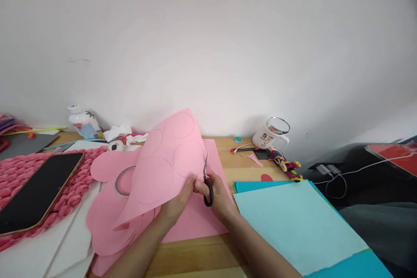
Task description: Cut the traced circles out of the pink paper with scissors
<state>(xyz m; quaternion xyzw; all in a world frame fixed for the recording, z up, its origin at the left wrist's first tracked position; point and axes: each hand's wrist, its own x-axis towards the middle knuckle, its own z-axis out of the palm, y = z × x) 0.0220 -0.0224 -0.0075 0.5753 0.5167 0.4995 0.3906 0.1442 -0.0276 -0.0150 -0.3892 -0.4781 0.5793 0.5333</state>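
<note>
My left hand [177, 202] pinches the lower edge of a pink paper sheet [163, 165] and holds it up tilted; several pencilled circles are drawn on it. My right hand [217, 194] grips black-handled scissors [207, 182], whose blades point up into the sheet's right edge. More pink paper [205, 221] lies flat on the wooden table beneath, with rounded cut pieces [104, 221] at the left.
A tape ring [121, 181] lies on the pink pieces. A phone [35, 191] rests on a pink knitted mat at the left. Light blue sheets [293, 221] lie at the right. A white mug [270, 134], a bottle [83, 122] and crumpled tissue stand by the wall.
</note>
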